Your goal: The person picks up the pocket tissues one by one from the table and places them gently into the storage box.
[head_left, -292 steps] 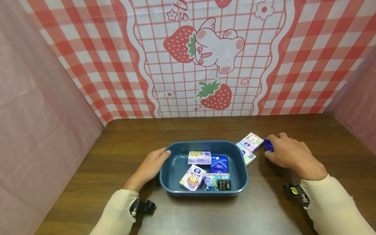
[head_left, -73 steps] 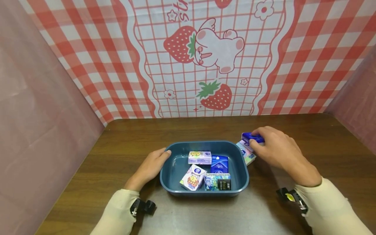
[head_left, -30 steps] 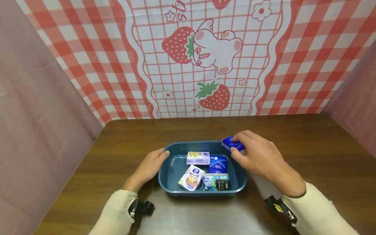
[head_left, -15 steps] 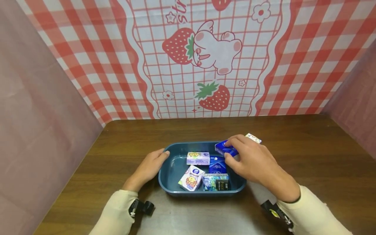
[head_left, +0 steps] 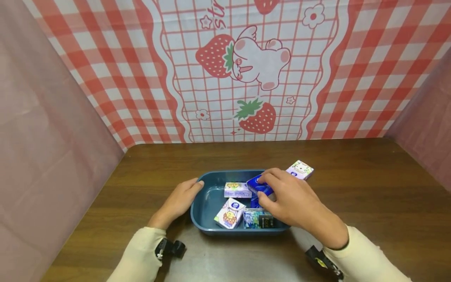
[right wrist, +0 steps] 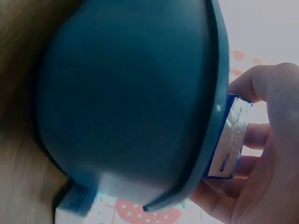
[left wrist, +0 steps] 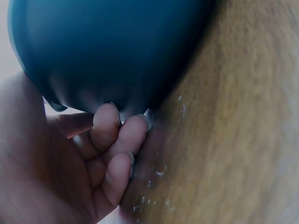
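A dark teal plastic tub (head_left: pixel 239 232) sits on the wooden table. My left hand (head_left: pixel 179 201) grips its left rim, thumb over the edge; in the left wrist view the fingers (left wrist: pixel 107 123) curl against the outer wall. My right hand (head_left: pixel 294 199) pinches a dark blue tissue pack (head_left: pixel 254 185) between thumb and fingers, over the tub's right half; the right wrist view shows this pack (right wrist: pixel 229 144) above the rim. Inside the tub lie a purple tissue pack (head_left: pixel 237 190), a white cartoon-print pack (head_left: pixel 230 213), a floral box-like pack with a black label (head_left: pixel 258 218) and another blue pack (head_left: pixel 254 202), partly covered.
Outside the tub at its back right, a white and lilac cartoon-print pack (head_left: pixel 300 170) lies on the table (head_left: pixel 158 156), partly hidden behind my right hand. A red checked strawberry cloth (head_left: pixel 257 117) hangs behind; pink fabric hangs at both sides.
My right hand has taken the blue tissue pack from the table at the right, carried it left past the cartoon-print packs and over the tub's rim. My left hand has stayed on the rim.
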{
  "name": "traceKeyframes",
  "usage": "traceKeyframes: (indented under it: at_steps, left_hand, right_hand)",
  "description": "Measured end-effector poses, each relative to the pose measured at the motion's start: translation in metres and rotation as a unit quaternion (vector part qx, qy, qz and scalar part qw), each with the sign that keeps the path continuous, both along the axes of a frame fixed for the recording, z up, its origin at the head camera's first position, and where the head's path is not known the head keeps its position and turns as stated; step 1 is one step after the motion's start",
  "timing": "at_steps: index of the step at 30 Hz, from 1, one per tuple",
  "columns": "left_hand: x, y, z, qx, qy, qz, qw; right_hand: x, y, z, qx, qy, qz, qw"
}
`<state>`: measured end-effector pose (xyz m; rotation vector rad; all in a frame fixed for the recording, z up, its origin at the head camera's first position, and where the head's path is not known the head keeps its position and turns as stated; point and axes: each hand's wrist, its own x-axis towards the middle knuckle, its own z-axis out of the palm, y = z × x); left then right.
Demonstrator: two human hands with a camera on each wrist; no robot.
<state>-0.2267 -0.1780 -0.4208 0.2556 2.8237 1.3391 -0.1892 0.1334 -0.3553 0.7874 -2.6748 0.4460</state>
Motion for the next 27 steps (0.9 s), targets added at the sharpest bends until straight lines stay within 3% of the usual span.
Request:
traceKeyframes:
  at_steps: [13, 27]
  left_hand:
    - [-0.001, -0.001, -0.001, -0.003, 0.003, 0.001, 1.0]
    - [0.0, 0.0, 0.0, 0.002, 0.006, -0.002, 1.0]
  right_hand:
    - [0.009, -0.025, -0.005, 0.021, -0.026, 0.02, 0.9992]
    - [0.017, -0.051, -0.01, 0.029, -0.021, 0.064, 0.9973]
